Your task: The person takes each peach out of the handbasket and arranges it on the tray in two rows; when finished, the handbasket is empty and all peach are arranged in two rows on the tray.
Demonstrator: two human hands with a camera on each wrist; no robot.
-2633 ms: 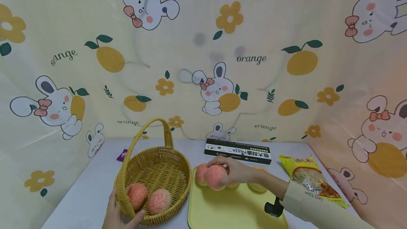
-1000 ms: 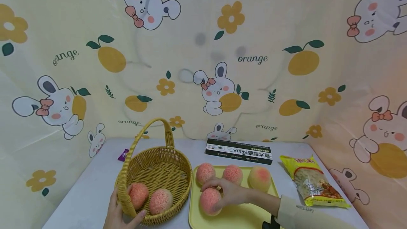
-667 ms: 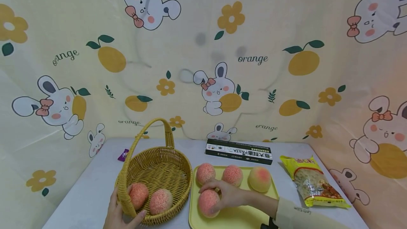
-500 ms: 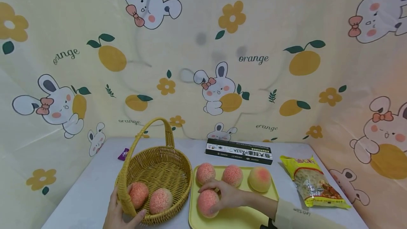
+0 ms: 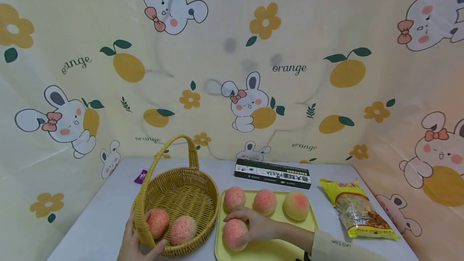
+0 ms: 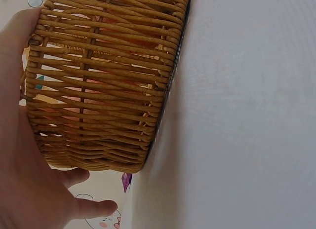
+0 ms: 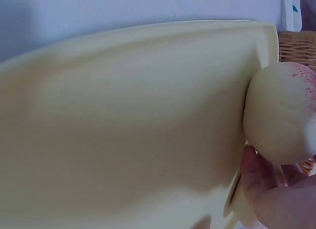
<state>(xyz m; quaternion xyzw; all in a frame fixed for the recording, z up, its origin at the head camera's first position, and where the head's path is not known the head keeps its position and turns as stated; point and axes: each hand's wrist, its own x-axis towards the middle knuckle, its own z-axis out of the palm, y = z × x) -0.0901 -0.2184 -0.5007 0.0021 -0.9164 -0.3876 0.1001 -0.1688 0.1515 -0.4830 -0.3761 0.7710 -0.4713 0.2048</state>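
Note:
My left hand (image 5: 135,240) holds the near-left side of a woven wicker basket (image 5: 186,194), its thumb along the front rim. In the left wrist view two fingers extend past the basket's weave (image 6: 98,86). Two pink speckled peaches (image 5: 183,229) lie inside it. On the left part of a yellow tray (image 5: 268,251), my right hand (image 5: 259,225) grips another peach (image 5: 235,235), thumb in front and fingers behind. The right wrist view shows that peach's pale side (image 7: 279,113) against the tray's edge. Along the tray's back sit a pink peach (image 5: 235,198), a second pink peach (image 5: 265,201) and a yellow peach (image 5: 296,205).
A black pasta box (image 5: 272,173) lies behind the tray. To the right is a yellow food bag (image 5: 357,208) with a see-through window. A small purple packet (image 5: 140,176) lies left of the basket. A printed cloth (image 5: 224,51) stands behind the table.
My right hand has brought its peach down and nearer from the tray's back row to the front left, then slid it slightly left. The left hand and basket have stayed put.

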